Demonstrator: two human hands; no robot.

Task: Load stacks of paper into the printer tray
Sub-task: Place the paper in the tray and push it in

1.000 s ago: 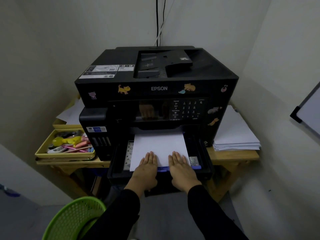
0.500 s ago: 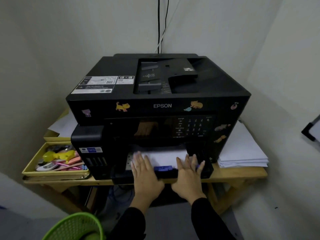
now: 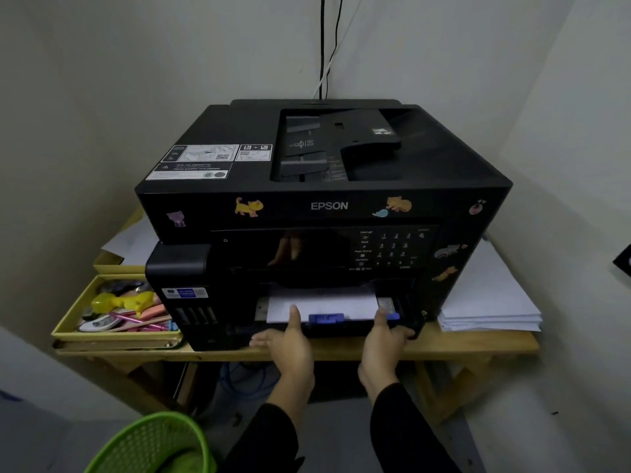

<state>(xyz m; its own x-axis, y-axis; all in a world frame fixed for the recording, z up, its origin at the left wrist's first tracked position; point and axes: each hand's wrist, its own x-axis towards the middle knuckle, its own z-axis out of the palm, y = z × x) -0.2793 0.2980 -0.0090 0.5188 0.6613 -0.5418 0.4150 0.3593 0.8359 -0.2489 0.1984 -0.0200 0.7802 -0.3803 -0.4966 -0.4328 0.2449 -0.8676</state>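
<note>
Tray has slid further into the boxy, glossy black printer since the earlier shot, so only a thin strip of flat white paper shows, near the wooden table's front edge. Left hand and right hand now grip the tray's front lip, thumbs on top, no longer flat.

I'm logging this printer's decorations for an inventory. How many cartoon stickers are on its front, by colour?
Yellow sticker: 1
Orange stickers: 2
Purple sticker: 1
Blue sticker: 1
Grey sticker: 1
Pinkish sticker: 1
Total: 7
</note>
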